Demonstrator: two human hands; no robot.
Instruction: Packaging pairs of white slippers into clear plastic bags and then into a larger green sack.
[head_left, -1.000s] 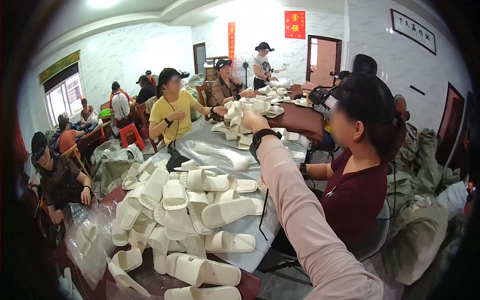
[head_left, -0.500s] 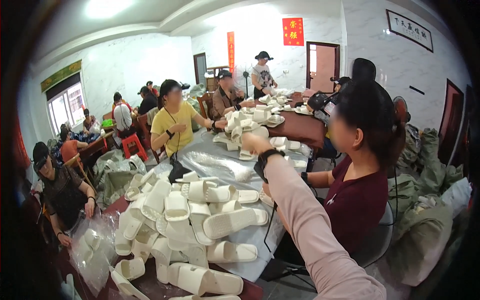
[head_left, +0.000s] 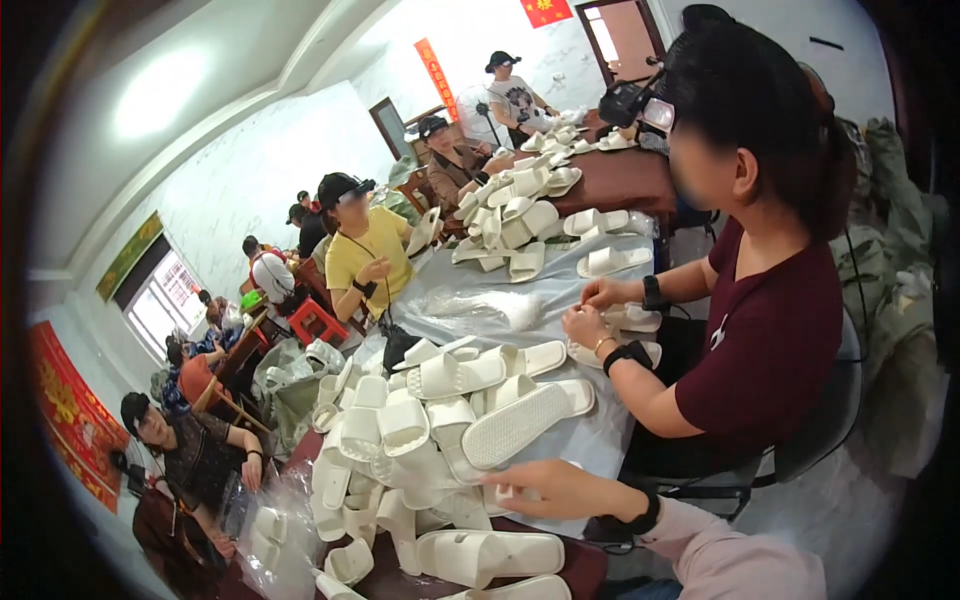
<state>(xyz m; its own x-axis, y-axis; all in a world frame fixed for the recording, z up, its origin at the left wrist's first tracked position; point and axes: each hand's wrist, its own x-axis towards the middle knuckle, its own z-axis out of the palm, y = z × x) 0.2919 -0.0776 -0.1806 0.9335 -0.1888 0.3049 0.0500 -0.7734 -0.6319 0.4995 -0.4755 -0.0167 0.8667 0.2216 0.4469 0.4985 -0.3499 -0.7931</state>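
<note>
My right hand (head_left: 565,492), in a pink sleeve with a black wristband, reaches in from the lower right over the near pile of white slippers (head_left: 400,425). Its index finger stretches left and the fingers look parted, with white showing between them; whether they touch a slipper I cannot tell. Just beyond the hand, a slipper lies with its patterned sole (head_left: 530,425) up. Closer to me, another slipper (head_left: 490,557) rests on its sole, strap up. My left hand is not in view.
On the right sits a person in a maroon top (head_left: 760,330), hands over slippers. Across the table, a person in yellow (head_left: 370,260) holds a slipper. Clear plastic wrap (head_left: 480,305) lies between the near pile and a far slipper pile (head_left: 515,210). At lower left is a plastic bag (head_left: 275,545).
My right hand has come back from the far slippers to the near pile. The view has tilted and shifted. The person in yellow now holds up a slipper.
</note>
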